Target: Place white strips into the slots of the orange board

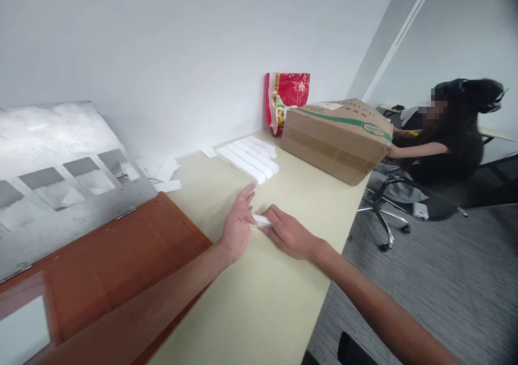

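A slim white box (261,221) is held between my two hands above the pale tabletop. My left hand (238,222) grips its left end near the thumb, with the other fingers pointing away from me. The right end is in the closed fingers of my right hand (289,230), which hide part of it. Just beyond my hands, several similar white boxes (246,157) lie side by side in a flat block.
White card pieces (164,171) lie by the wall. On the left is a brown case (117,268) with a grey slotted panel (52,138). A cardboard box (332,138) and red bag (287,98) stand behind. A person (449,144) sits at right beyond the table (259,311).
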`<state>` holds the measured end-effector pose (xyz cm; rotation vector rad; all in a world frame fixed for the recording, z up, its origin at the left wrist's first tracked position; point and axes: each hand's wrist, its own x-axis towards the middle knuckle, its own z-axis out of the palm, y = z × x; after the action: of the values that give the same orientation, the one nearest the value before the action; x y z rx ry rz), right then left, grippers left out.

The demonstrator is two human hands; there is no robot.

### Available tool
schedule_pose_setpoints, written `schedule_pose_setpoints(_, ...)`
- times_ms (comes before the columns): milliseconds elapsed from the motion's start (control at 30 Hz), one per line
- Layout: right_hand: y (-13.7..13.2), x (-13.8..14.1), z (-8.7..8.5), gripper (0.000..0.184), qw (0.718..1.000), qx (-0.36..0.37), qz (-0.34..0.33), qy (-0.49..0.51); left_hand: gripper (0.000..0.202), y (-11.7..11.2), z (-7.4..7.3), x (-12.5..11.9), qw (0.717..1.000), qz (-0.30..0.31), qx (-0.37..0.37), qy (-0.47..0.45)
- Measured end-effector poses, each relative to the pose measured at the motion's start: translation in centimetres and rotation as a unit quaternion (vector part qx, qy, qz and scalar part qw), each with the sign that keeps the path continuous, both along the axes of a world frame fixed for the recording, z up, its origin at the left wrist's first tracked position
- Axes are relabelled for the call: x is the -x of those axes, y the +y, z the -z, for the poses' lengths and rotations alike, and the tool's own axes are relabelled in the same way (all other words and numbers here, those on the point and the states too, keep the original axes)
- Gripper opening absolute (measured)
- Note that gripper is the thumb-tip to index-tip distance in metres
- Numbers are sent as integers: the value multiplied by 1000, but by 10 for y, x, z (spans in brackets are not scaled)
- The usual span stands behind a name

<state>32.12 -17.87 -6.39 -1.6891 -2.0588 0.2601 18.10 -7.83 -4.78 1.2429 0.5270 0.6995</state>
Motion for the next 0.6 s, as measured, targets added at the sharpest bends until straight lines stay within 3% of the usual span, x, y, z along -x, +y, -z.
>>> schedule_pose_setpoints(133,0,-1,1,15,1000,-2,1,7,89,9,2,8,998,13,-31,58)
schedule_pose_setpoints(333,0,-3,2,16,999,0,-4,47,51,41,1,34,956,96,-169,220)
schedule_pose_setpoints(467,0,-5,1,15,994,-7,-4,111,25,53,-2,38,924,126,-251,260)
schedule_pose_setpoints(600,1,-9,-4,23,976,-20,52,211,21,56,-8,37,911,117,-283,275)
